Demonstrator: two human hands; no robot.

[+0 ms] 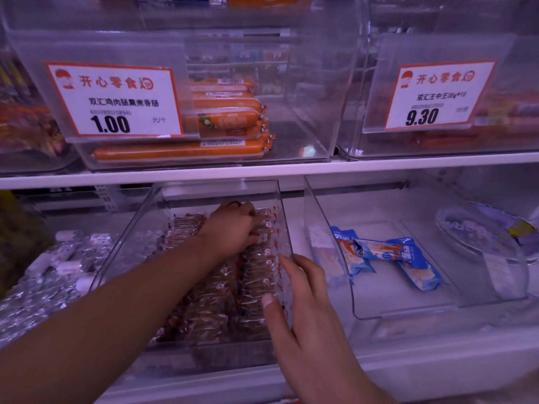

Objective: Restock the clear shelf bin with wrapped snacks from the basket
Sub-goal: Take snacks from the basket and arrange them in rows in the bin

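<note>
A clear shelf bin (128, 258) on the lower shelf is tilted out toward me. Rows of brown wrapped snacks (210, 310) in clear film with red marks fill it. My left hand (233, 225) reaches to the back of the bin, with its fingers curled down over the snacks of the right-hand row. My right hand (306, 310) grips the bin's right wall near the front, thumb inside against the snacks and fingers outside. The basket is not in view.
A white shelf edge (291, 169) runs just above the bin. The upper bin holds orange sausages (180, 153) behind a price label (116, 100). To the right, another clear bin holds blue packets (379, 252). Silver-wrapped sweets (43, 287) lie to the left.
</note>
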